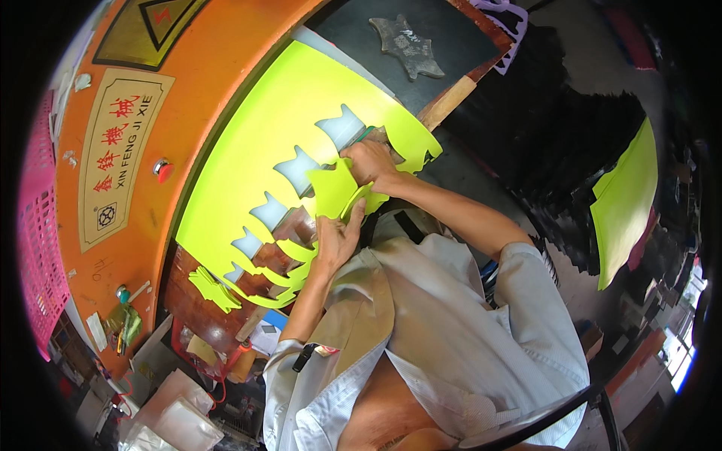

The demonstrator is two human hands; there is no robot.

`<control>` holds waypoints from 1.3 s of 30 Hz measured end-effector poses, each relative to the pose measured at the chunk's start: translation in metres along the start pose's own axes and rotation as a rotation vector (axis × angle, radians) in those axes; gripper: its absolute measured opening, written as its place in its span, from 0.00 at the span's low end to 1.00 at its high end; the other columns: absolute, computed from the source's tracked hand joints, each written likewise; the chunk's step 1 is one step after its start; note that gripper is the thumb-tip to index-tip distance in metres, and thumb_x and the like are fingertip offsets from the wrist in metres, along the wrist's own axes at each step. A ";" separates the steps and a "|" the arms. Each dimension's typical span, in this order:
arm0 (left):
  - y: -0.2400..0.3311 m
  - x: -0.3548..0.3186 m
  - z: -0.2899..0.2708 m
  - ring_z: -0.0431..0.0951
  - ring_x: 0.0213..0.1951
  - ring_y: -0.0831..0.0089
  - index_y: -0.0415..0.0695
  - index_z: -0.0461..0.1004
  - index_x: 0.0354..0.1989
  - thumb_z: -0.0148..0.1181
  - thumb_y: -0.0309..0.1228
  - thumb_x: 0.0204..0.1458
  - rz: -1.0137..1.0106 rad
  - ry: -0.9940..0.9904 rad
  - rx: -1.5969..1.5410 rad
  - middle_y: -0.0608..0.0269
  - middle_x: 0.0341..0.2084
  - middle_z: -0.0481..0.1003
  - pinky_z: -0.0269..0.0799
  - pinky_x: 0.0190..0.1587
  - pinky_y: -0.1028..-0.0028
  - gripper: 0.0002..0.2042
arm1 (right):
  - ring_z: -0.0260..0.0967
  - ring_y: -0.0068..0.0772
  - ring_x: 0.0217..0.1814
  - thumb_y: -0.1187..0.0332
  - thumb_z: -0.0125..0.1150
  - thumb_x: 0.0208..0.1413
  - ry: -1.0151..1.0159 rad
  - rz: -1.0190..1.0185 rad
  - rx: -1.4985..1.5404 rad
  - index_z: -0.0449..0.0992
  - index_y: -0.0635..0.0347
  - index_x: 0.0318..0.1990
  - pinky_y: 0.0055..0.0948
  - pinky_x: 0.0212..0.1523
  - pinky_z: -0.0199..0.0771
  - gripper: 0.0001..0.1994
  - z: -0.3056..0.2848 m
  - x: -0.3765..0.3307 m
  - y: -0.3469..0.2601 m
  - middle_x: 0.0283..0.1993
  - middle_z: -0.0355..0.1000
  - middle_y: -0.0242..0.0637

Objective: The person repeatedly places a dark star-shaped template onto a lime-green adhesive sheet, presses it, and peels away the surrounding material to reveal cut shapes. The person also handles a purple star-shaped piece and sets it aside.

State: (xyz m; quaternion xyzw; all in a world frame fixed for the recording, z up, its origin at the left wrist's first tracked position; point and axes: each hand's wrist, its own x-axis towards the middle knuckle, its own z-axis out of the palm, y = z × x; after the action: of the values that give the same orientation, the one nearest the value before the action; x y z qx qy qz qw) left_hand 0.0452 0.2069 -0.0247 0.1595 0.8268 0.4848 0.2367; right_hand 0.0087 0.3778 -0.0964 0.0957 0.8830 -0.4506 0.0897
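A large yellow-green sheet [248, 135] lies across the machine's work surface, with a row of shaped cut-outs along its near side. Pale blue-grey shows through these openings. My left hand [336, 239] is closed on some yellow-green cut pieces [333, 188], its thumb pressed against them. Just beyond, my right hand [370, 161] is curled at the sheet's near edge, beside the farthest cut-out. A teal-edged object [366, 134] shows partly next to its knuckles. The right fingertips are hidden, so what they grip cannot be made out.
An orange machine [203, 45] with a red button [162, 171] stands at the left. A dark star-cornered plate [407, 46] rests on the black board at the back. Loose yellow-green pieces [213, 289] lie at the near left. Another yellow-green sheet [626, 203] is at the right, by black material.
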 end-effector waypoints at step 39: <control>0.044 -0.096 0.018 0.81 0.50 0.63 0.36 0.80 0.54 0.60 0.39 0.66 0.187 0.264 -0.154 0.57 0.42 0.84 0.72 0.61 0.63 0.18 | 0.78 0.59 0.30 0.52 0.65 0.51 0.294 -0.239 -0.259 0.86 0.59 0.30 0.54 0.36 0.77 0.18 0.009 -0.009 -0.002 0.26 0.77 0.56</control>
State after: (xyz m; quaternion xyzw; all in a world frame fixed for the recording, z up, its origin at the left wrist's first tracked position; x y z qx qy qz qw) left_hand 0.1365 0.1938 0.0287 0.1518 0.7926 0.5834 0.0914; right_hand 0.0177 0.3686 -0.0979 0.0430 0.9421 -0.3222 -0.0824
